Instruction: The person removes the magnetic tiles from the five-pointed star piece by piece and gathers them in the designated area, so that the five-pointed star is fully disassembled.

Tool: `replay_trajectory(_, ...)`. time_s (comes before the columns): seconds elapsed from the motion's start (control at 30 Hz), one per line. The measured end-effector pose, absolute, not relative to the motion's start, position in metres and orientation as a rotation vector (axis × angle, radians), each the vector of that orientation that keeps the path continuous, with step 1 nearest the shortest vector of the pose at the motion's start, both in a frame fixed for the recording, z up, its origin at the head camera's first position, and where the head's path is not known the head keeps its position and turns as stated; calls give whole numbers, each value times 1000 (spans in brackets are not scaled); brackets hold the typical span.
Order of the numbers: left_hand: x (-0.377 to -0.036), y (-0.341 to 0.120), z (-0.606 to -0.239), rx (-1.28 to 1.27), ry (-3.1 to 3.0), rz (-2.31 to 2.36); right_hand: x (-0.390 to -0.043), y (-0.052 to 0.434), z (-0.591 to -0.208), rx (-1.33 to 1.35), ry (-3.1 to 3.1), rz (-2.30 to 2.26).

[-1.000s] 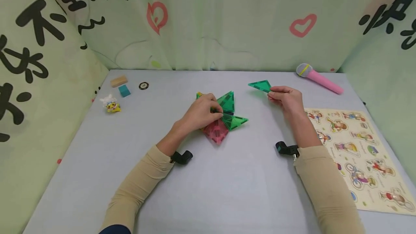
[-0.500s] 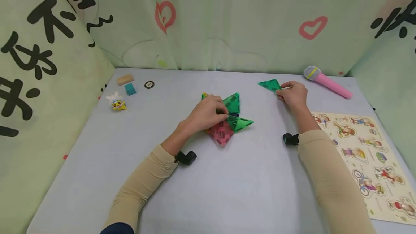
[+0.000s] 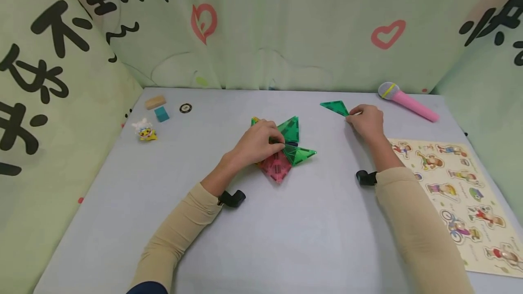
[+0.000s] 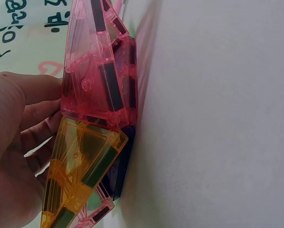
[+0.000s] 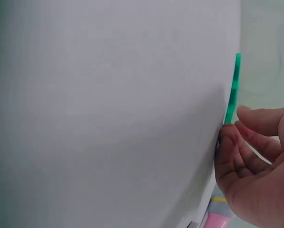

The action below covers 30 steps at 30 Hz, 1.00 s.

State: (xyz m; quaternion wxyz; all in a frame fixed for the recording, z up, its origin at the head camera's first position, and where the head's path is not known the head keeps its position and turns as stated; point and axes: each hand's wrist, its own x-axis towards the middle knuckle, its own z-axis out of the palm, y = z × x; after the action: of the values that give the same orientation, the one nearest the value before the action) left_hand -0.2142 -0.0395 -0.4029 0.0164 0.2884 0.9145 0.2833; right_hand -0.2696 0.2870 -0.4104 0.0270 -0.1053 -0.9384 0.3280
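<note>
Near the middle of the white table, we see the left hand gripping a cluster of translucent tiles, its thumb and fingers curled against the pieces. From the left wrist, we make out pink tiles above an orange tile that touches them, with a dark blue piece behind; from the head, two green points stick out to the right. The right hand, well apart from the cluster, pinches one corner of a loose green triangular tile between thumb and fingertip. We cannot tell whether this tile touches the tabletop.

Beige sleeves cover both forearms, and a small black camera sits at each wrist. Just beyond the right hand lies a pink microphone; beside the right forearm, partly hidden by it, we find a picture board. Toward the far left corner are a wooden block, a teal cube, a black ring and a yellow-and-white figurine. Pale green cloth hangs behind, printed with red hearts.
</note>
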Motion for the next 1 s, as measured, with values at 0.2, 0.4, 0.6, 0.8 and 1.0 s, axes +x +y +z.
replay_trajectory(0.2,-215,-39,-404,901,2845,871,-249,279,-402,-214,-2895,1064)
replay_trajectory(0.4,-214,-39,-402,913,2841,890,-223,262,-389,-16,-2994,1274)
replay_trajectory(0.6,-213,-39,-400,926,2835,899,-199,246,-383,219,-3061,1517)
replay_trajectory(0.8,-215,-38,-401,932,2833,917,-189,228,-391,384,-3083,1696)
replay_trajectory(1.0,-213,-38,-401,924,2823,926,-187,215,-399,347,-3078,1745)
